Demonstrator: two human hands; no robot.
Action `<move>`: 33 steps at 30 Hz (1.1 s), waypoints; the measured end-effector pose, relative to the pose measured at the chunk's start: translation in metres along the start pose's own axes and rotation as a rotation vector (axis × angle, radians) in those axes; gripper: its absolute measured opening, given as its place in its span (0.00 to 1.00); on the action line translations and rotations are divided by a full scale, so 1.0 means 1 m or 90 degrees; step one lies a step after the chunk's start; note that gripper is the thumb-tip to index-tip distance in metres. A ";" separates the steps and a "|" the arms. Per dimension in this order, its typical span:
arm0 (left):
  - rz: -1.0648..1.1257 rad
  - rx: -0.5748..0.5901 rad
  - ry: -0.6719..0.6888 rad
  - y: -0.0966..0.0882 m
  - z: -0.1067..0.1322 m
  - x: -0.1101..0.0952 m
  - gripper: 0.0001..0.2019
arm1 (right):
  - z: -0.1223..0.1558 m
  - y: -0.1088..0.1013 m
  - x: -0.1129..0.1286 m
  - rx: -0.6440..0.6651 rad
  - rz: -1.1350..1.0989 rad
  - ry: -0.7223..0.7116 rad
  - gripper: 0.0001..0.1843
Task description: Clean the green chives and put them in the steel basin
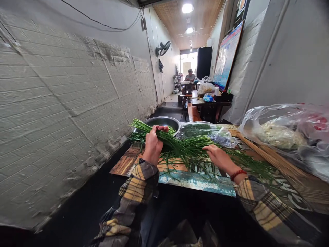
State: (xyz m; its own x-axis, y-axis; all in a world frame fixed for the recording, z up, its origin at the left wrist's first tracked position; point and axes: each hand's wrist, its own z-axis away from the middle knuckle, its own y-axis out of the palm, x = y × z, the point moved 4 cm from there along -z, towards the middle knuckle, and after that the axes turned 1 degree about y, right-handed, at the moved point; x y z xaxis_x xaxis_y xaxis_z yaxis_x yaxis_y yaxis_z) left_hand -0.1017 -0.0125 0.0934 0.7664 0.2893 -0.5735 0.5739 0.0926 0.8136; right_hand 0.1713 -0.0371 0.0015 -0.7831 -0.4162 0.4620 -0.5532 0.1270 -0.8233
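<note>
A thick bunch of chives (174,144) is gripped in my left hand (153,142), its stem ends pointing up and left and its leaves trailing right. My right hand (218,157) is low at the right, fingers drawn together against a second pile of chives (197,140); the fingertips are partly hidden among the stalks. A metal bowl (164,118) with cut-looking greens inside stands just beyond my left hand. Loose chive leaves (174,164) are strewn over the table under both hands.
A clear plastic bag of greens (197,128) lies behind the pile. To the right are thin wooden sticks (267,156) and plastic bags (280,133) with pale food. A brick wall (77,96) runs along the left. A person (190,76) sits far back beyond another table (213,102).
</note>
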 end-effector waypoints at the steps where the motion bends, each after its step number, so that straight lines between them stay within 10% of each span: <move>1: -0.001 0.005 -0.004 0.001 0.001 0.002 0.14 | -0.003 -0.005 0.004 -0.023 -0.074 0.013 0.19; 10: -0.006 0.002 -0.009 0.006 0.002 0.008 0.13 | 0.011 0.034 0.075 0.132 -0.280 -0.020 0.35; 16: -0.021 -0.015 -0.009 0.000 0.005 0.009 0.12 | 0.016 0.046 0.065 0.040 -0.069 -0.109 0.22; 25: -0.021 -0.007 0.028 -0.004 0.000 -0.001 0.13 | 0.022 0.024 0.013 0.067 0.152 -0.005 0.16; 30: -0.002 -0.004 -0.020 -0.002 0.001 0.005 0.13 | 0.007 0.007 0.006 -0.015 0.046 -0.015 0.20; 33: 0.018 -0.017 -0.057 0.006 0.006 0.017 0.14 | -0.007 0.002 0.031 -0.049 -0.321 0.024 0.27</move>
State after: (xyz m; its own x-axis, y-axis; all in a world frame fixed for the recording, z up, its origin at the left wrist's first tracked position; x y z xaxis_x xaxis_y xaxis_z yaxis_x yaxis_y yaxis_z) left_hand -0.0837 -0.0123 0.0879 0.8056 0.2060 -0.5555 0.5447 0.1115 0.8312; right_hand 0.1441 -0.0430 0.0162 -0.4229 -0.4096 0.8083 -0.8829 -0.0148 -0.4694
